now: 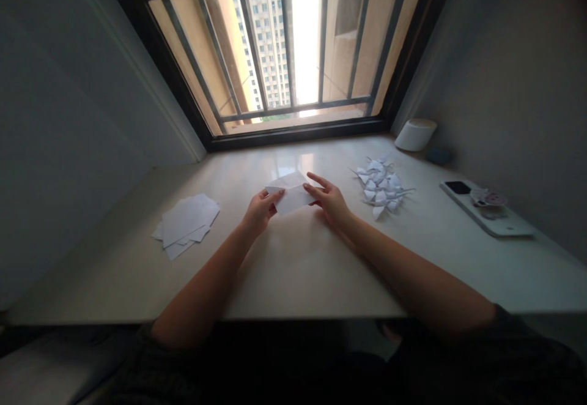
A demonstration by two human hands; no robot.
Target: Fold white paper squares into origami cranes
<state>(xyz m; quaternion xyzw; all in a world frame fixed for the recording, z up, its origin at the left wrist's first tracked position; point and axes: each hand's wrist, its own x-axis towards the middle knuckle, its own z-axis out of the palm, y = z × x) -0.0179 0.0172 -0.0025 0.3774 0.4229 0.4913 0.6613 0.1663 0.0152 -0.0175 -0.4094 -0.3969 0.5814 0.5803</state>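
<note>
A white sheet of paper with a crease across it is held between my two hands, just above the sill-like table. My left hand pinches its left edge, thumb on top and fingers underneath. At the right edge, my right hand grips the paper between thumb and fingers, with its index finger stretched out away from it. A loose stack of white paper sheets lies to the left. Off to the right is a pile of small folded white paper pieces with pointed tips.
The pale table runs up to a dark-framed window with bars. A phone with a grip on its back lies at the right. Behind it stand a white rounded object and a dark small item by the wall.
</note>
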